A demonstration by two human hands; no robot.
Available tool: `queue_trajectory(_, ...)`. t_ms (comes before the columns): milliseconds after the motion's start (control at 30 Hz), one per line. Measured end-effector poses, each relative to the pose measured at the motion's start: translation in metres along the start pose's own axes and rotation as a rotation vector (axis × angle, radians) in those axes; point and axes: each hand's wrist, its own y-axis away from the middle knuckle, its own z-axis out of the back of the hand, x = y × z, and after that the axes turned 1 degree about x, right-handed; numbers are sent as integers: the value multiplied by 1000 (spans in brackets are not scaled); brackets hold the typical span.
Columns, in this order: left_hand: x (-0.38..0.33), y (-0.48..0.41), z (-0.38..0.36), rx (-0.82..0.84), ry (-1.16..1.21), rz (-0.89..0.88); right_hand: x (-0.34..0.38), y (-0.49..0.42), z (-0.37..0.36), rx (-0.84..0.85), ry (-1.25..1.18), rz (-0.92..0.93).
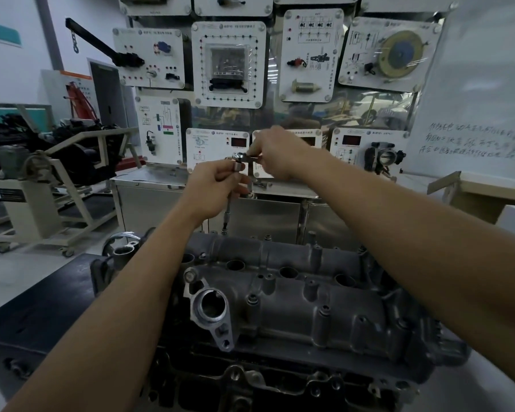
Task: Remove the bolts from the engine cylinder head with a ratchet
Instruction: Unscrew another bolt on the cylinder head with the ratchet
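Observation:
The grey cylinder head (295, 295) lies in front of me on the engine block, with several round wells and small bolts along its top. A ratchet (241, 157) with a long extension bar (227, 211) stands upright over the head's far edge, its socket end down near the rim. My left hand (217, 185) grips the top of the extension just below the ratchet head. My right hand (277, 154) pinches the ratchet's handle close to its head. Both arms stretch out over the cylinder head.
A steel cabinet (268, 215) with white training panels stands right behind the engine. An engine on a wheeled stand (48, 179) is at the left. A dark tabletop (42, 310) lies left of the block, and a whiteboard (476, 93) is at the right.

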Motion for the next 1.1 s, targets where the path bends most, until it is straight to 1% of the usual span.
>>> queue_trajectory(100,2,0,2,-3,13,6,0,-1,-19,20,-259,67)
queue_trajectory(200,3,1,5,-41,-10,-15,0,-1,-28,40,-336,104)
queue_trajectory(300,3,1,7,-112,-52,-51,-1,3,-20,52,-238,81)
queue_trajectory(367,3,1,8,-171,-52,-46,-3,9,-7,33,-134,45)
queue_trajectory(433,4,0,7,-219,-115,-53,0,17,7,10,-65,32)
queue_trajectory(567,3,0,6,-295,-238,-69,23,30,28,14,-24,74)
queue_trajectory(667,2,1,7,-327,-269,-71,38,31,34,21,17,89)
queue_trajectory(767,3,3,5,-260,-202,-44,31,29,35,-3,57,67)
queue_trajectory(867,3,3,1,-114,-129,-34,17,25,22,-28,74,-9)
queue_trajectory(967,2,1,0,12,-69,-20,3,20,5,66,11,-28)
queue_trajectory(1033,2,0,2,25,-26,-3,-6,17,-7,124,-84,-6)
queue_trajectory(1100,2,0,3,32,-27,7,-5,16,-14,147,-158,17)
